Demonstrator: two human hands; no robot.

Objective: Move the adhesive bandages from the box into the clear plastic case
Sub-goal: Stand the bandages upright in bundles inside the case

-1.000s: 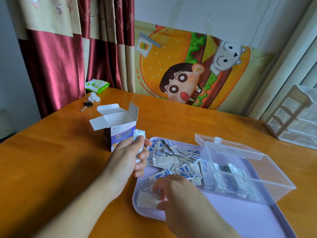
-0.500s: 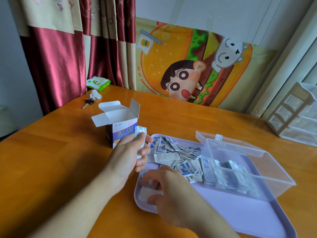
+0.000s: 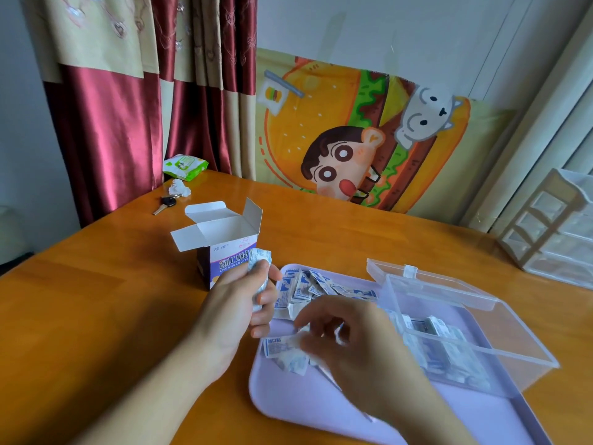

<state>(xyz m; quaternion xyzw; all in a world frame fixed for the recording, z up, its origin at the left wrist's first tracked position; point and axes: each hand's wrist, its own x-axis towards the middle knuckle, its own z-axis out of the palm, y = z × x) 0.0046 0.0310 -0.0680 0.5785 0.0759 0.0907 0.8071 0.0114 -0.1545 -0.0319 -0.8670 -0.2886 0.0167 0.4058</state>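
Lilac tray (image 3: 288,409) near table edge, right hand (image 3: 359,345) over loose bandages (image 3: 288,351).

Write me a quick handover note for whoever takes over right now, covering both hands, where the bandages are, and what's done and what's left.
Left hand: grips a bundle of bandages beside the opened box.
Right hand: fingers curled over loose bandages at the tray's near-left; the grip is blurred.
Clear plastic case: on the lilac tray, lid open, partly filled with bandages.
A loose pile lies on the tray left of the case.
Left to do: move the held bundle and the loose ones into the case. Whether the box is empty cannot be seen.
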